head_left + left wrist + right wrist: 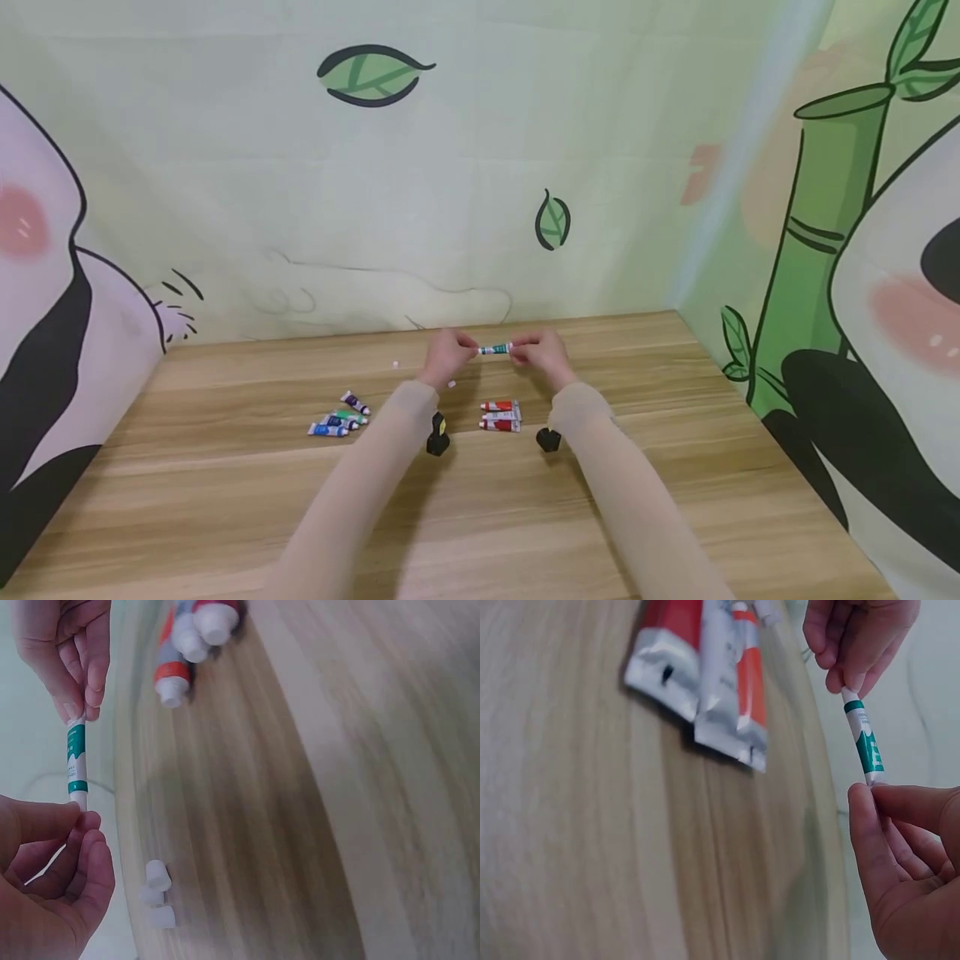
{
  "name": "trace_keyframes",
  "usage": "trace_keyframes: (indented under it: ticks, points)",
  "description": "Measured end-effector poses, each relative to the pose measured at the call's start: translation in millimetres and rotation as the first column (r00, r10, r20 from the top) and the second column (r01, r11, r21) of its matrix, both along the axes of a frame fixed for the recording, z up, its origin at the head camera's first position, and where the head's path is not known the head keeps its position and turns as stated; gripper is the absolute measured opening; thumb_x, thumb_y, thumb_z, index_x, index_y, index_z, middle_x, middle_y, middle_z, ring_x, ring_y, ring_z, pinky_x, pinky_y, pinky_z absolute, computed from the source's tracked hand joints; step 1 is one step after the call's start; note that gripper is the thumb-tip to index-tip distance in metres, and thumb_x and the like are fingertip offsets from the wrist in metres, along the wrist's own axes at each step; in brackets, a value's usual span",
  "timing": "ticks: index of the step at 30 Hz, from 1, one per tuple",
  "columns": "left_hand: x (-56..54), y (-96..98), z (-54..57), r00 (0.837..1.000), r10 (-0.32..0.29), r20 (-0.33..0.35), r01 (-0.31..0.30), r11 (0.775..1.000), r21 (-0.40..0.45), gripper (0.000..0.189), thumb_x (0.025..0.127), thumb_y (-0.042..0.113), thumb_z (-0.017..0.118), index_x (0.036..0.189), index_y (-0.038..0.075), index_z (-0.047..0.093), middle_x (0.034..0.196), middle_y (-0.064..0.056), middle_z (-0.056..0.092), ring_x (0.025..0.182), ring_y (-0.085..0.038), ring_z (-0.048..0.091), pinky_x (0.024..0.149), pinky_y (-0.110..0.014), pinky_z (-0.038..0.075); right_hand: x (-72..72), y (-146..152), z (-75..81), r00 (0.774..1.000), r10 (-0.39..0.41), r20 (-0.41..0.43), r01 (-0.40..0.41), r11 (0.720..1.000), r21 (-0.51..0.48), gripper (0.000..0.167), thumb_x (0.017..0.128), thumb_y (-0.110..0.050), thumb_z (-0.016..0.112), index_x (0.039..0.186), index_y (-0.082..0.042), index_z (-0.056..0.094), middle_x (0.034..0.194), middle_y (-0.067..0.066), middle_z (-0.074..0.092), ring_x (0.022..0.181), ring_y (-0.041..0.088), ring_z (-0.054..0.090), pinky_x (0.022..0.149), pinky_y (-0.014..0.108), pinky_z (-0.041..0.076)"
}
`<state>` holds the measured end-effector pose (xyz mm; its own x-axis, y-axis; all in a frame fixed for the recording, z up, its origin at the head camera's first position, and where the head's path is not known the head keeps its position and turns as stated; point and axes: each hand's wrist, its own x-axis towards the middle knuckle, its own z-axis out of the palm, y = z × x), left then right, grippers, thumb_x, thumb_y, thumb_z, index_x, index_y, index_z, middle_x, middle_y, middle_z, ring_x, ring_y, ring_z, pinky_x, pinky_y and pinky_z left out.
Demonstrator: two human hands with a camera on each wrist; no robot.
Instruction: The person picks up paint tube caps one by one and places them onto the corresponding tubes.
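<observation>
Between my two hands a small paint tube [495, 350], white with green bands, is held level above the far part of the table. My left hand [447, 357] pinches its white cap end between thumb and fingers, as the left wrist view shows up close. The flat crimped end is pinched by my right hand [543, 354], seen near in the right wrist view. Below them lie a few red, white and orange tubes [500, 416], side by side with their caps toward the left. Several white caps [159, 876] lie on the wood under my left hand.
To the left on the wooden table [247, 467] rests a loose group of blue, green and dark tubes [337, 423]. One white cap [396, 364] lies farther back. A cloth backdrop with printed leaves [375, 77] rises behind the table's far edge.
</observation>
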<state>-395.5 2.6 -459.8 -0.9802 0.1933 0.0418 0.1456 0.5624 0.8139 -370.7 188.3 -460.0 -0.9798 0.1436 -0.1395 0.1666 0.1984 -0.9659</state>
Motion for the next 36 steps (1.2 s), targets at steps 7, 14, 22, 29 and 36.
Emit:
trace_keyframes:
  ticks: [7, 14, 22, 29, 36]
  points:
    - [5.4, 0.3, -3.0, 0.997, -0.056, -0.047, 0.052, 0.995, -0.086, 0.012, 0.090, -0.002, 0.066, 0.100, -0.005, 0.073, 0.100, -0.018, 0.071, 0.092, -0.029, 0.065, 0.081, -0.037, 0.055, 2.4, -2, -8.4, 1.000, -0.005, -0.003, 0.005, 1.000, 0.025, 0.018, 0.092, 0.003, 0.068, 0.109, 0.010, 0.069, 0.092, 0.018, 0.070, 0.073, 0.018, 0.065, 0.070, 0.027, 0.057]
    - [10.1, -0.9, -7.3, 0.995, -0.091, -0.047, 0.081, 0.981, -0.179, 0.010, 0.090, -0.002, 0.067, 0.096, -0.005, 0.074, 0.095, -0.015, 0.071, 0.086, -0.026, 0.063, 0.076, -0.036, 0.054, 3.3, -7, -19.1, 1.000, -0.021, 0.001, 0.021, 0.998, 0.055, 0.015, 0.091, 0.001, 0.070, 0.104, 0.008, 0.071, 0.086, 0.015, 0.070, 0.069, 0.015, 0.062, 0.065, 0.024, 0.056]
    - [2.3, 8.0, -9.9, 0.996, -0.080, -0.028, 0.073, 0.975, -0.210, 0.013, 0.092, -0.003, 0.063, 0.100, -0.003, 0.073, 0.102, -0.015, 0.069, 0.091, -0.026, 0.063, 0.079, -0.036, 0.055, 0.4, -4, -17.7, 0.999, -0.046, -0.008, 0.047, 0.994, 0.101, 0.014, 0.091, -0.001, 0.071, 0.104, 0.006, 0.072, 0.089, 0.014, 0.071, 0.070, 0.013, 0.061, 0.063, 0.021, 0.052]
    - [3.0, 12.4, -7.0, 0.998, -0.058, -0.017, 0.052, 0.975, -0.216, 0.018, 0.092, -0.006, 0.059, 0.104, -0.003, 0.072, 0.108, -0.017, 0.069, 0.098, -0.029, 0.063, 0.086, -0.039, 0.054, -2.3, -4, -18.5, 0.998, -0.064, 0.020, 0.060, 0.988, 0.143, 0.014, 0.091, -0.005, 0.073, 0.104, 0.002, 0.073, 0.092, 0.012, 0.070, 0.072, 0.013, 0.060, 0.065, 0.021, 0.051]
    - [3.3, 15.2, -9.3, 0.999, -0.043, -0.015, 0.038, 0.973, -0.229, 0.018, 0.090, -0.008, 0.060, 0.103, -0.002, 0.072, 0.107, -0.016, 0.069, 0.099, -0.030, 0.063, 0.088, -0.040, 0.053, -1.5, -4, -18.6, 0.996, -0.085, 0.035, 0.077, 0.981, 0.175, 0.014, 0.090, -0.006, 0.073, 0.102, 0.001, 0.074, 0.092, 0.012, 0.071, 0.071, 0.013, 0.060, 0.064, 0.020, 0.050]
